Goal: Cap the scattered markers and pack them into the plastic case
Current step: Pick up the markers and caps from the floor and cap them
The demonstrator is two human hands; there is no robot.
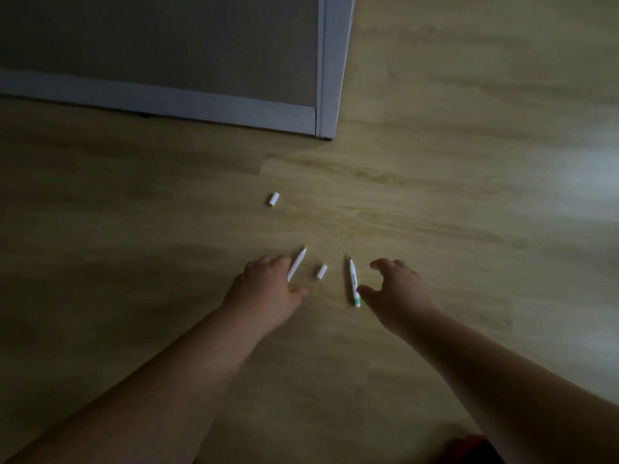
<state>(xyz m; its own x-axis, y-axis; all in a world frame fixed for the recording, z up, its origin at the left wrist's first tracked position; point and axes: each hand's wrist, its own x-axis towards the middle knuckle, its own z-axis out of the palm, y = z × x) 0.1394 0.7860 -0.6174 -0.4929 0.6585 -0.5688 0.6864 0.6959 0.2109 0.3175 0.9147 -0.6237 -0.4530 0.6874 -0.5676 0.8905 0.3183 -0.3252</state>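
Two uncapped white markers lie on the wooden floor. The yellow-tipped marker (298, 262) points up and right, and the fingers of my left hand (268, 289) rest over its rear end, with the thumb apart from it. The marker with the green band (353, 283) lies almost straight up and down. My right hand (398, 289) hovers beside it with fingers spread and the thumb close to its lower end. One white cap (322, 272) lies between the two markers. A second white cap (274, 199) lies farther away on the left. No plastic case is in view.
A grey-framed panel (326, 78) stands on the floor at the back left, its corner foot near the middle. The room is dim, with a bright patch of floor (586, 182) on the right. Something red (469, 447) shows at the bottom edge.
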